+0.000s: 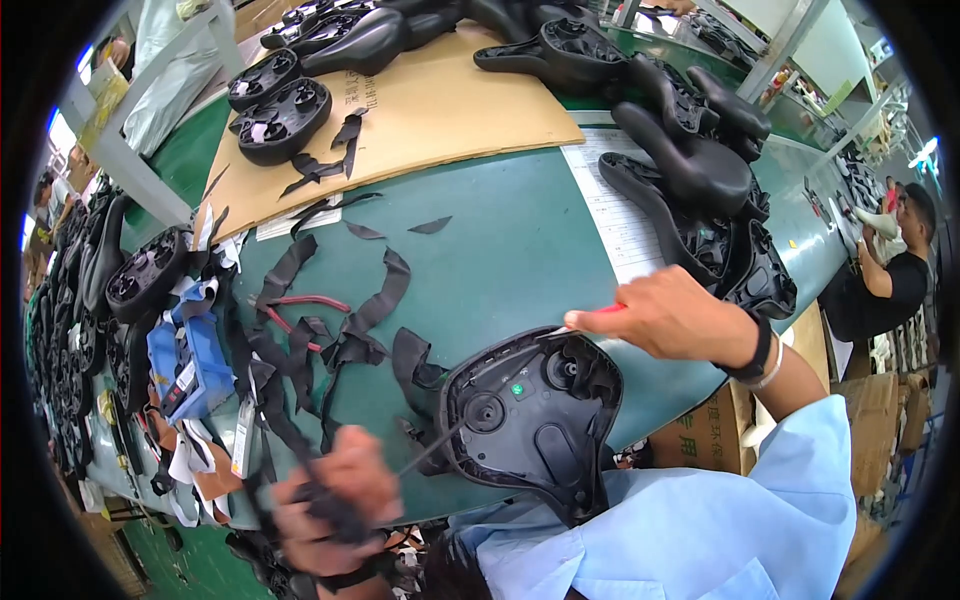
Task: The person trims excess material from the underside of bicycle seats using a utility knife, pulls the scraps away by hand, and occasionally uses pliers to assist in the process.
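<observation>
A black bicycle saddle (535, 420) lies upside down at the near edge of the green table (500, 240), its hollow underside facing up. My right hand (675, 320) holds a red-handled cutting tool (590, 315) whose tip touches the saddle's upper rim. My left hand (335, 495), blurred, grips a bundle of black trimmed strips (340, 515); one thin strip (430, 450) stretches from it to the saddle's left edge.
Black offcut strips (370, 310) litter the table's middle. Red-handled pliers (300, 305) lie among them. Finished saddles pile at the right (700, 180) and left (145, 275). More sit on a cardboard sheet (440, 100). A blue box (190, 365) sits at left. Another person (890, 270) works far right.
</observation>
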Tool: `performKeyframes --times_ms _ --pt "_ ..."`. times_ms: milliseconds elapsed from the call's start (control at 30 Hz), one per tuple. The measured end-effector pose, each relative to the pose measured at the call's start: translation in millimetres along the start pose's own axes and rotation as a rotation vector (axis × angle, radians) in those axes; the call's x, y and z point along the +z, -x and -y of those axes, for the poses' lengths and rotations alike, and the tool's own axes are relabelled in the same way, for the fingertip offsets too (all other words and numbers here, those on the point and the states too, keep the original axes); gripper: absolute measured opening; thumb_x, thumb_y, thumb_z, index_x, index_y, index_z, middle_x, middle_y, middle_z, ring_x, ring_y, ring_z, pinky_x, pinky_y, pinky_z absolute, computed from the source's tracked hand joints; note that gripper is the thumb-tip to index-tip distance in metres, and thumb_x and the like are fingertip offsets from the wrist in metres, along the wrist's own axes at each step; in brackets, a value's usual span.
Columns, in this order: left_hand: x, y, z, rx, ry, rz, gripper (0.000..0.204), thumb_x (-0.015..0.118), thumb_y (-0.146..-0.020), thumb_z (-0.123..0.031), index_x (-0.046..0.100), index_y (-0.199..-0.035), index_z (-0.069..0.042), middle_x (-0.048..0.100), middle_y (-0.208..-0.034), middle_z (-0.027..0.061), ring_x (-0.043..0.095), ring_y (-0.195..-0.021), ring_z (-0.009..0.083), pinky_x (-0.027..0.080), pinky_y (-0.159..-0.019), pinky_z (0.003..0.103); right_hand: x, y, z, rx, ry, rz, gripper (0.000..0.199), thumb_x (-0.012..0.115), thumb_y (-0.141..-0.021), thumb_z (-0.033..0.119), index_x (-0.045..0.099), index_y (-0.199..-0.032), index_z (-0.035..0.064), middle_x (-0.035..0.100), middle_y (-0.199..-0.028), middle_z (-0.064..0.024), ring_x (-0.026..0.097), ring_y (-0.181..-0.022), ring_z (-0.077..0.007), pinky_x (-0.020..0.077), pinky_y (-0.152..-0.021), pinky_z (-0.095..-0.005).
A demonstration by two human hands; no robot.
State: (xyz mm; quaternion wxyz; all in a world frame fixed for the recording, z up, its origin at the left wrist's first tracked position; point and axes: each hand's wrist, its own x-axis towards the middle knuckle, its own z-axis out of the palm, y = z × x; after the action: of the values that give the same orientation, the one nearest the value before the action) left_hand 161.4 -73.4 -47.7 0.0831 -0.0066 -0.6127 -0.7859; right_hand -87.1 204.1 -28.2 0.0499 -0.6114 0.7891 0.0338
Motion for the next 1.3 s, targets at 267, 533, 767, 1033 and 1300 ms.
performKeyframes --times_ms 267,533,767,1033,1300 --pt "-10 -46 -32 -0.05 0.292 -0.261 0.037 0.066 -0.082 -0.034 0.063 -0.086 0.003 0.052 -0.063 0.0048 0.047 -0.05 0.0173 0.046 -0.052 0.035 1 66 67 0.273 0.004 0.086 0.054 0.063 -0.081 0.019 0.048 -0.133 0.0163 0.048 -0.057 -0.0029 0.05 -0.042 -0.0209 0.0346 -0.039 -0.0348" --pt "72 -144 65 0.556 -0.432 0.653 0.024 0.061 -0.086 -0.019 0.061 -0.1 0.001 0.061 -0.079 0.0098 0.058 -0.06 0.0244 0.047 -0.059 0.035 13 66 45 0.249 -0.178 0.01 0.048 0.059 -0.085 0.021 0.047 -0.132 0.0158 0.053 -0.056 -0.0058 0.054 -0.044 -0.0261 0.0354 -0.04 -0.0365" --pt "98 -175 23 0.275 0.264 -0.392 0.017 0.054 -0.095 -0.022 0.057 -0.093 -0.005 0.053 -0.076 -0.0007 0.046 -0.056 0.005 0.034 -0.046 0.021 44 108 95 0.618 -0.465 -0.005 0.051 0.057 -0.089 0.021 0.04 -0.134 0.0031 0.058 -0.061 -0.0101 0.059 -0.05 -0.0289 0.0438 -0.047 -0.039" --pt "37 -129 4 0.827 -1.501 -1.775 0.016 0.048 -0.096 -0.014 0.054 -0.097 0.001 0.049 -0.065 0.0062 0.048 -0.054 0.0152 0.039 -0.047 0.03 62 124 143 0.637 -1.066 0.026 0.06 0.059 -0.09 0.031 0.032 -0.138 0.0077 0.065 -0.093 -0.0179 0.065 -0.072 -0.037 0.0527 -0.065 -0.0407" --pt "23 -86 83 -0.119 -1.334 0.147 0.043 0.069 -0.079 -0.037 0.059 -0.07 0.004 0.054 -0.061 0.0175 0.047 -0.054 0.0245 0.04 -0.053 0.04 39 44 52 0.79 -1.097 -0.443 0.045 0.069 -0.083 0.031 0.054 -0.113 0.002 0.054 -0.073 -0.0048 0.054 -0.064 -0.0143 0.0447 -0.06 -0.0295"
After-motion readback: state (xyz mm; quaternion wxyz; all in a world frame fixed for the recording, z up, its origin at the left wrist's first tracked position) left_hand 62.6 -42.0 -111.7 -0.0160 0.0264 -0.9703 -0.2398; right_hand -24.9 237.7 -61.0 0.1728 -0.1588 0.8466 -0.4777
